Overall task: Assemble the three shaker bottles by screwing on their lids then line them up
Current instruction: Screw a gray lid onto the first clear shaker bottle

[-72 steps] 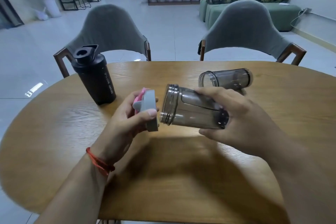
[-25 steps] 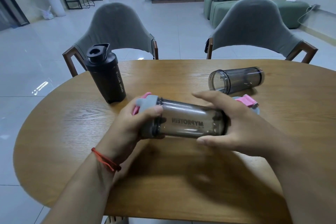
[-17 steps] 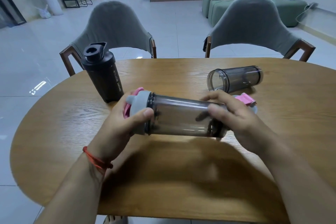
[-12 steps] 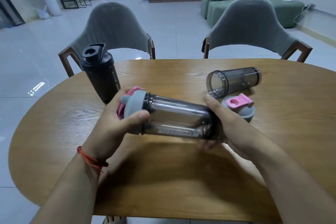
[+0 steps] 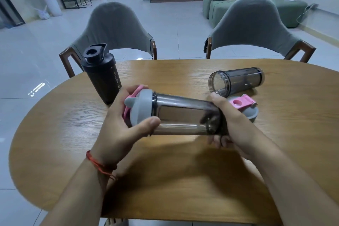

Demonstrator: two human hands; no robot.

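Note:
A smoky clear shaker bottle (image 5: 183,115) is held sideways above the table, lid end to the left. Its grey lid with pink flip cap (image 5: 140,110) sits on the bottle's mouth, and my left hand (image 5: 124,126) grips that lid. The bottle's base is wrapped by my right hand (image 5: 229,121). A black shaker bottle (image 5: 102,77) with its lid on stands upright at the far left. At the far right a second clear bottle (image 5: 236,80) lies on its side without a lid. Its grey and pink lid (image 5: 244,106) rests on the table just behind my right hand.
The oval wooden table (image 5: 183,180) carries everything; its front edge is close to me. Two grey chairs (image 5: 117,29) stand at the far side. Beyond them is tiled floor, a green sofa and shelving.
The lid, apart from the bottle at first, now sits on its mouth. My right hand has shifted from the bottle's side down to its base while the bottle turned between my hands.

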